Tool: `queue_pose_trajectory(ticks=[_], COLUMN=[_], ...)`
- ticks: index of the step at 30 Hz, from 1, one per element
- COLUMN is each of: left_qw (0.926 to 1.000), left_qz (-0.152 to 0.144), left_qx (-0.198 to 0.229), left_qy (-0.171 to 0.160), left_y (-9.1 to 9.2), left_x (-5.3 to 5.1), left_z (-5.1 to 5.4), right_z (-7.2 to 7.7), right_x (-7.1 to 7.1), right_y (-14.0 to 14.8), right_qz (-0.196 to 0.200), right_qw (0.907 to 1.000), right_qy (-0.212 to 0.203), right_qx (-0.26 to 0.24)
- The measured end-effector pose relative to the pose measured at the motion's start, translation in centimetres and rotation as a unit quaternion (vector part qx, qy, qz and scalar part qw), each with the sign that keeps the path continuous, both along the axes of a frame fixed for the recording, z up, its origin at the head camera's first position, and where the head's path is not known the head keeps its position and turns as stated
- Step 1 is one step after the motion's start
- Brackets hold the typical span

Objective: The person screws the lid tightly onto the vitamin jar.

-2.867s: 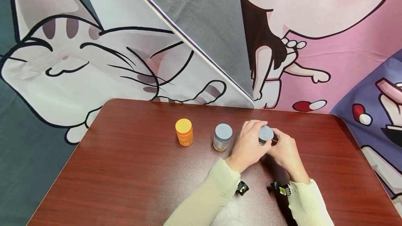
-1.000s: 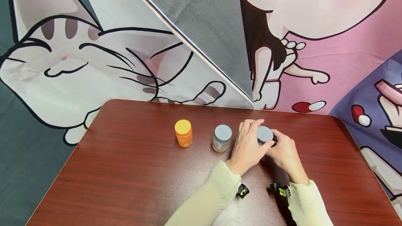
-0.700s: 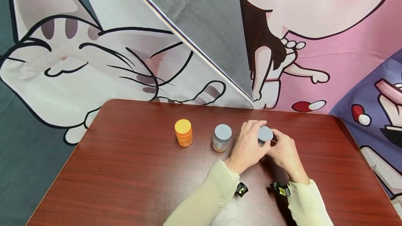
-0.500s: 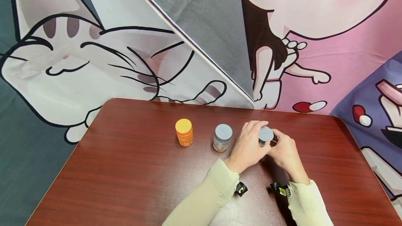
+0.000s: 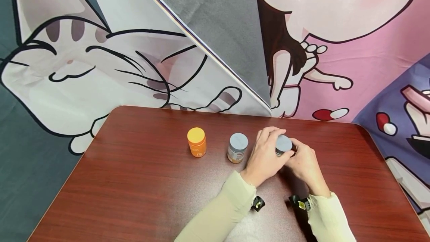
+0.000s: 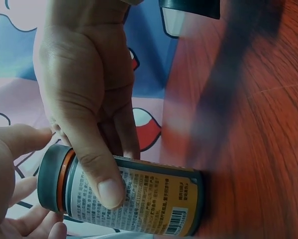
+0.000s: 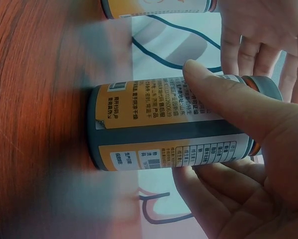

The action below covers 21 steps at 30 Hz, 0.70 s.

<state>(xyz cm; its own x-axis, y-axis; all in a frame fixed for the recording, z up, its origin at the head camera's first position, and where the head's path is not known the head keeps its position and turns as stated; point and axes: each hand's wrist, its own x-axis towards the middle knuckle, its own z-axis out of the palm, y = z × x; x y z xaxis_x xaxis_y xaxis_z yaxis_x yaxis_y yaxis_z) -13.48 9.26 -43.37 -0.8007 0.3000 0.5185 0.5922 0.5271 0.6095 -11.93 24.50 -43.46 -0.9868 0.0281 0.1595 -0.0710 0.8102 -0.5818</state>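
Observation:
My right hand (image 5: 305, 163) grips the body of an upright supplement bottle (image 7: 139, 124) with an orange-and-white label, thumb on one side and fingers on the other. An orange ring shows below the bottle's grey cap (image 6: 48, 178). My left hand (image 5: 265, 156) is spread around the cap from the left. In the left wrist view its thumb (image 6: 24, 139) stands apart from the cap, and other fingertips lie beyond the cap's far side. Left of my hands stands a second grey-capped bottle (image 5: 237, 148). Farther left is an orange bottle (image 5: 196, 145) with a yellow lid.
The bottles stand on a reddish-brown wooden table (image 5: 134, 189), toward its back edge. Behind the table hangs a cartoon-printed cloth (image 5: 100, 66) with a cat and a figure. Black devices are strapped to both wrists.
The left fingers and thumb, closer about the cap half a second ago, are now spread wider, with the thumb shifted right. The right hand and the other two bottles stay in place.

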Motion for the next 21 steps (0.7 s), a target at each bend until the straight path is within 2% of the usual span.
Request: queue_pose_trajectory(ticks=[4, 9, 16, 21], left_qw=[0.9998, 0.9994, 0.9988, 0.9982], left_qz=[0.017, 0.023, -0.012, -0.036], left_qx=[-0.006, -0.025, -0.044, -0.046], left_qy=[0.008, 0.011, 0.017, 0.008], left_y=[0.19, 0.23, -0.15, -0.30], left_x=[0.14, 0.12, -0.27, -0.43], left_z=[0.15, 0.18, 0.30, 0.26], right_z=[-0.01, -0.09, -0.02, 0.02], right_x=[-0.01, -0.04, -0.02, 0.00], right_y=[0.05, 0.10, 0.08, 0.03], right_qz=[-0.003, 0.001, -0.001, 0.001], right_qw=[1.0000, 1.0000, 0.9999, 0.9998], right_qy=[-0.008, -0.006, -0.015, -0.018], right_qx=[0.000, -0.003, -0.005, -0.009])
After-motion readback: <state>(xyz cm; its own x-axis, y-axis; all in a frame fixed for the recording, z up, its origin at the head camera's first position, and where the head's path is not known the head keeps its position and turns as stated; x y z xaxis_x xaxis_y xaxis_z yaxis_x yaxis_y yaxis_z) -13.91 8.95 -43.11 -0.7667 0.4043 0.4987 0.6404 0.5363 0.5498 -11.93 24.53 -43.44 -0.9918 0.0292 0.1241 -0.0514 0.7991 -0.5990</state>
